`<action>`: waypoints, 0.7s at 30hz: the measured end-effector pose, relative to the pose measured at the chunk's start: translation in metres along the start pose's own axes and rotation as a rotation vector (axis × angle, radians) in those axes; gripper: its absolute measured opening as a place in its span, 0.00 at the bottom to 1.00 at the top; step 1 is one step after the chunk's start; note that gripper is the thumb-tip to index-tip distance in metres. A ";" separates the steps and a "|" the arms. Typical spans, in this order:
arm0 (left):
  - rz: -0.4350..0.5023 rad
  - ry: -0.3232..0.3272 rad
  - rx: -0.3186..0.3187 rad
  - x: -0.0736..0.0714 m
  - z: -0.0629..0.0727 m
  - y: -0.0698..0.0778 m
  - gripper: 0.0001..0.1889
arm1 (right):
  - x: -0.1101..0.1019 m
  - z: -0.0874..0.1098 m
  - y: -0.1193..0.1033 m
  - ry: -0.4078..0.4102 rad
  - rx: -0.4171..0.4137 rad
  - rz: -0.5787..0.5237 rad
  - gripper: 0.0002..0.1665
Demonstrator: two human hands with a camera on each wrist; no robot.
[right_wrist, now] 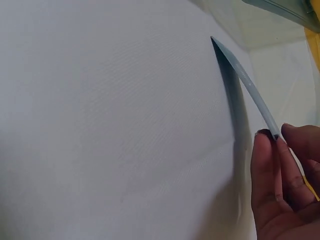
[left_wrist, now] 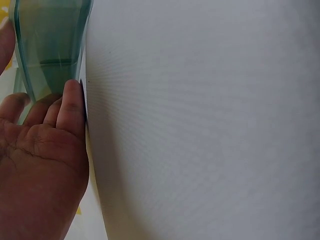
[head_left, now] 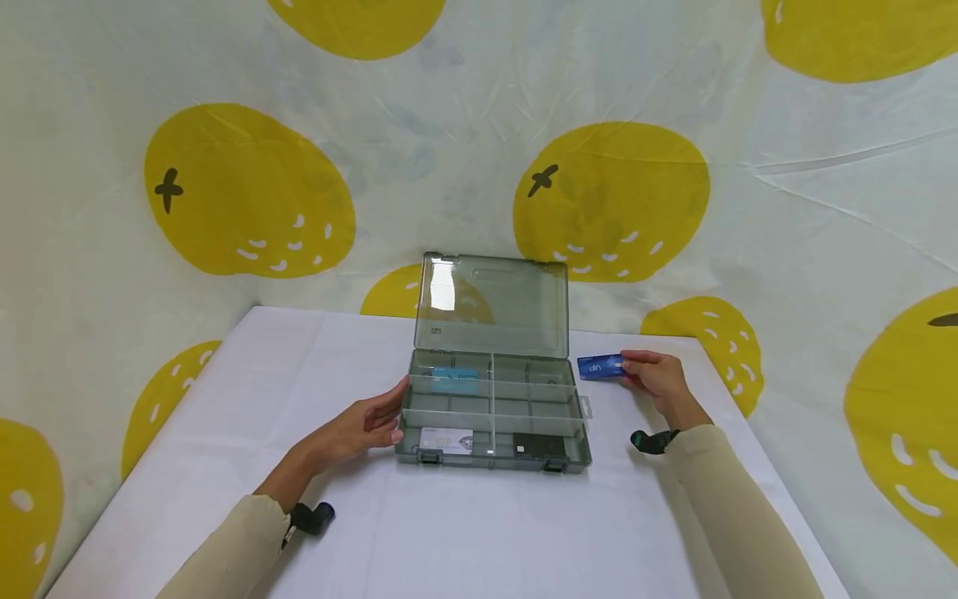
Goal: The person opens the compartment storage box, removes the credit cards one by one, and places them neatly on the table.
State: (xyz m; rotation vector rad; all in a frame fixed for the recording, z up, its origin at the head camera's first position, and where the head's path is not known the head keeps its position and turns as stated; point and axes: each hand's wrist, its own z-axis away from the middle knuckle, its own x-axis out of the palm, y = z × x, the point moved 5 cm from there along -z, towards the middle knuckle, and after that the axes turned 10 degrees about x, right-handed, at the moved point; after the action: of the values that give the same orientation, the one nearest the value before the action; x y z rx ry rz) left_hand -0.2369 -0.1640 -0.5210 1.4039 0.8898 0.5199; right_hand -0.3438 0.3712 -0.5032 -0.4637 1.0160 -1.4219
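Head view. Ref. item: grey see-through box (head_left: 490, 461), approx. mid-table, lid (head_left: 516, 316) standing raised at its rear. White tabletop (head_left: 464, 532) is running wide L of box and in front; R of box, a narrower stretch is ending at table's R edge. Backdrop (head_left: 614, 200), fruit print, is hanging just behind box lid. Box contents, 3 pcs.: lt-blue card (head_left: 454, 382) is sitting in back-L compartment, white card (head_left: 446, 440) in front-L, black card (head_left: 535, 446) in front-R. Blue card (head_left: 599, 367): R of box, near its back row, not touching. Long axis is running side to side, free end pointing L at box. R hand (head_left: 657, 376) is pinching opp. end. L hand (head_left: 359, 426) is resting against box's L side, unclenched.

L wrist view. L hand's fingers are touching box's side, little finger nearest tabletop.

R wrist view. Blue card is showing edge-on, slightly bowed, pinched betw. thumb & fingers; whether free end is touching tabletop, can't tell.
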 end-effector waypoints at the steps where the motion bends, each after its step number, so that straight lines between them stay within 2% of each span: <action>1: -0.002 0.000 -0.001 0.000 0.000 0.000 0.50 | 0.000 0.000 0.000 0.010 -0.009 0.021 0.27; 8: -0.005 0.005 -0.009 0.000 0.000 0.000 0.50 | -0.001 0.001 0.001 0.093 -0.039 0.204 0.24; 12: -0.004 0.007 -0.012 0.000 0.001 0.000 0.50 | -0.001 0.011 -0.006 0.141 -0.100 0.294 0.23; 17: -0.007 0.002 -0.006 0.000 0.001 0.001 0.51 | 0.009 0.030 -0.025 0.154 -0.196 0.284 0.21; 21: -0.009 -0.003 0.006 -0.001 0.001 0.001 0.51 | 0.026 0.048 -0.044 0.107 -0.284 0.266 0.21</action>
State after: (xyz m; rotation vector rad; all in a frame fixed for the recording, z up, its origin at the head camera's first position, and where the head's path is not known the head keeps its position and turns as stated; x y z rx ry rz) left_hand -0.2366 -0.1647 -0.5203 1.4052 0.8953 0.5088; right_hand -0.3350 0.3257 -0.4509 -0.4418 1.3238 -1.0794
